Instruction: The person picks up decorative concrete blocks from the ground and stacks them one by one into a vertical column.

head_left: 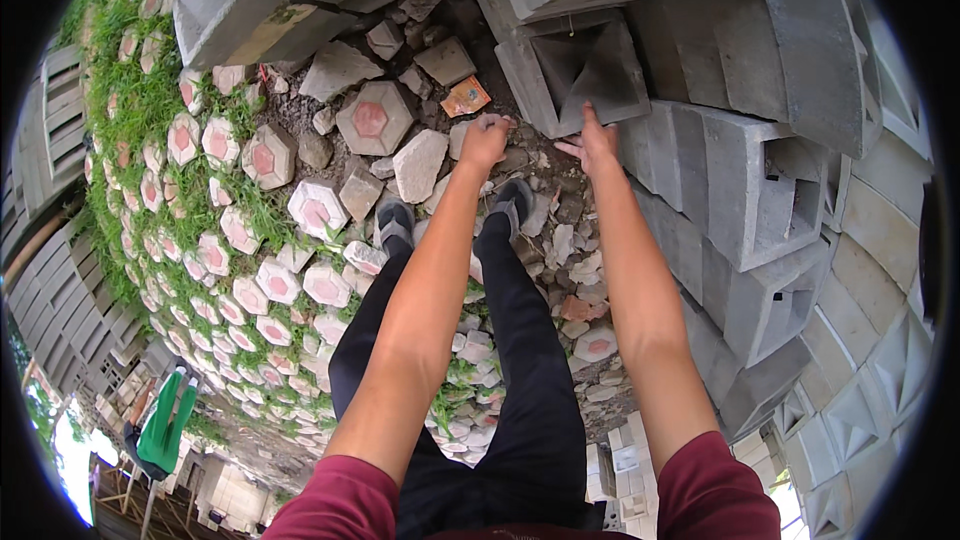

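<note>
My left hand (487,140) is low over the rubble, its fingers curled in. Whatever those fingers hold, if anything, is hidden. Just beyond it lies a crumpled orange packet (465,97). My right hand (597,143) has its fingers apart, with the index finger stretched up against the lower edge of a grey concrete block (625,65). That block has a recessed, faceted face and leans at the bottom of a stack. Between my two hands there is dark soil with small stones.
Stacked concrete blocks (770,195) line the right side, and more blocks (235,25) stand at the far left. Broken stones (420,165) and hexagonal pavers (375,118) lie around my shoes. Grass (120,120) grows between pavers. A person in green (165,425) is at the lower left.
</note>
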`<action>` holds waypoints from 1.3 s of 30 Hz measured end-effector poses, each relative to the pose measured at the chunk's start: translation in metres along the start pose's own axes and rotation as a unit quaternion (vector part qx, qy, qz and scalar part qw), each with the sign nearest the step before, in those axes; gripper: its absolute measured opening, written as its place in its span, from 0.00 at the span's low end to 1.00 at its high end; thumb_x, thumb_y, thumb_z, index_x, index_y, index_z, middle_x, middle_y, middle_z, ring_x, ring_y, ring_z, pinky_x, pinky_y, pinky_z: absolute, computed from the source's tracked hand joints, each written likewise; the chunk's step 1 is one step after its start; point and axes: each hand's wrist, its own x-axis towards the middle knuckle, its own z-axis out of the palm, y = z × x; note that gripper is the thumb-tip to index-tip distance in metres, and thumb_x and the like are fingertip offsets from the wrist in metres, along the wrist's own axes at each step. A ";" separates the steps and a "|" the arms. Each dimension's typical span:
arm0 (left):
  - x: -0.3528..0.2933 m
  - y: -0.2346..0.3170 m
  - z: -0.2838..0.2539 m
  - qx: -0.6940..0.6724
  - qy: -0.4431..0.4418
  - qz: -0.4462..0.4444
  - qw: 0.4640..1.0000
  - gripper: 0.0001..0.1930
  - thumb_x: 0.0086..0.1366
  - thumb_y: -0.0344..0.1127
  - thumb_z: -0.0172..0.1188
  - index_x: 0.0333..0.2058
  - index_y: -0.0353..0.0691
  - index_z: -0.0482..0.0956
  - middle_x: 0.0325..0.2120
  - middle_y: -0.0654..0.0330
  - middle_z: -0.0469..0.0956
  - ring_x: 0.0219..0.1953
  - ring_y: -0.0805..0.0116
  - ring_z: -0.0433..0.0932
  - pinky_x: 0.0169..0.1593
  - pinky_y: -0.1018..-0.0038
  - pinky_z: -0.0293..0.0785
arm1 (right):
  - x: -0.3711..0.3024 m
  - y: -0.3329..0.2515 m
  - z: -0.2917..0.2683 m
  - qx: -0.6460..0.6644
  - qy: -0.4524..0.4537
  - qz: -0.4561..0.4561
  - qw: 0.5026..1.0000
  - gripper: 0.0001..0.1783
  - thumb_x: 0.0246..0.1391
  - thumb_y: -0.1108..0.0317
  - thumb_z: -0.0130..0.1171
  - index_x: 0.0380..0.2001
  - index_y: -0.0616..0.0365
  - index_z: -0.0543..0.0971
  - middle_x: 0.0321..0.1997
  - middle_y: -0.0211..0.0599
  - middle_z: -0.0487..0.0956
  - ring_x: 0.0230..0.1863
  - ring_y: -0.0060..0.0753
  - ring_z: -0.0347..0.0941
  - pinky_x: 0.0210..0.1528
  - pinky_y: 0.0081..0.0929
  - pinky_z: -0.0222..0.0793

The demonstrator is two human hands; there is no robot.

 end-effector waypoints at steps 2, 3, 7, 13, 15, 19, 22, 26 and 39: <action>0.007 -0.002 0.006 -0.076 0.023 0.006 0.997 0.24 0.68 0.48 0.48 0.56 0.38 0.67 0.54 0.56 0.71 0.57 0.60 0.69 0.50 0.57 0.72 | 0.025 0.012 -0.015 -0.006 0.015 -0.127 0.992 0.31 0.59 0.64 0.55 0.59 0.64 0.57 0.58 0.58 0.66 0.52 0.63 0.72 0.43 0.60 0.79; 0.020 -0.004 -0.002 -0.123 0.021 -0.013 0.992 0.31 0.69 0.56 0.44 0.62 0.37 0.61 0.60 0.53 0.65 0.63 0.59 0.63 0.58 0.52 0.65 | 0.020 0.010 -0.007 -0.013 0.034 -0.129 0.991 0.27 0.57 0.70 0.53 0.57 0.69 0.58 0.54 0.57 0.68 0.49 0.58 0.74 0.42 0.61 0.79; 0.072 -0.004 0.006 -0.261 0.069 0.011 0.963 0.37 0.70 0.63 0.36 0.66 0.38 0.54 0.66 0.52 0.57 0.67 0.60 0.56 0.64 0.49 0.54 | 0.015 0.014 -0.001 0.003 0.009 -0.162 0.987 0.24 0.57 0.72 0.54 0.52 0.75 0.59 0.52 0.58 0.69 0.45 0.56 0.76 0.40 0.60 0.80; 0.132 0.022 0.040 -0.297 -0.031 0.086 0.950 0.39 0.71 0.63 0.28 0.68 0.38 0.46 0.69 0.55 0.48 0.70 0.60 0.48 0.70 0.60 0.42 | 0.010 0.015 -0.003 0.037 -0.010 -0.181 0.983 0.19 0.55 0.73 0.57 0.44 0.75 0.64 0.44 0.55 0.73 0.41 0.53 0.77 0.37 0.56 0.81; 0.134 0.011 0.043 -0.285 -0.051 0.121 0.949 0.38 0.71 0.62 0.28 0.68 0.38 0.48 0.69 0.55 0.48 0.70 0.60 0.49 0.70 0.60 0.42 | 0.009 0.014 -0.006 0.039 -0.003 -0.187 0.981 0.19 0.55 0.73 0.57 0.44 0.75 0.64 0.44 0.55 0.73 0.41 0.53 0.78 0.37 0.55 0.81; 0.155 0.009 0.024 -0.249 -0.041 0.163 0.954 0.36 0.72 0.61 0.30 0.66 0.37 0.54 0.67 0.55 0.55 0.67 0.59 0.55 0.69 0.62 0.46 | -0.002 0.018 -0.002 0.041 -0.008 -0.193 0.980 0.21 0.55 0.72 0.58 0.48 0.70 0.64 0.46 0.51 0.74 0.42 0.49 0.78 0.36 0.51 0.82; 0.154 0.020 0.031 -0.257 -0.072 0.135 0.954 0.37 0.71 0.63 0.30 0.65 0.37 0.58 0.65 0.55 0.60 0.66 0.59 0.58 0.68 0.64 0.50 | 0.000 0.020 -0.009 0.054 -0.009 -0.197 0.979 0.22 0.55 0.72 0.57 0.51 0.67 0.65 0.47 0.48 0.75 0.43 0.47 0.78 0.36 0.51 0.82; 0.146 0.025 0.047 -0.301 -0.024 0.064 0.951 0.37 0.71 0.64 0.30 0.63 0.40 0.63 0.63 0.55 0.64 0.64 0.59 0.61 0.66 0.64 0.55 | 0.001 0.018 0.005 0.076 0.006 -0.181 0.980 0.22 0.55 0.72 0.57 0.51 0.67 0.66 0.46 0.48 0.76 0.43 0.48 0.78 0.36 0.52 0.82; 0.134 -0.002 0.078 -0.288 0.011 0.104 0.952 0.34 0.73 0.59 0.29 0.63 0.34 0.59 0.61 0.51 0.62 0.62 0.58 0.61 0.65 0.67 0.54 | -0.002 0.004 0.001 0.020 -0.006 -0.129 0.991 0.22 0.60 0.69 0.54 0.53 0.65 0.63 0.51 0.51 0.72 0.46 0.50 0.76 0.40 0.51 0.81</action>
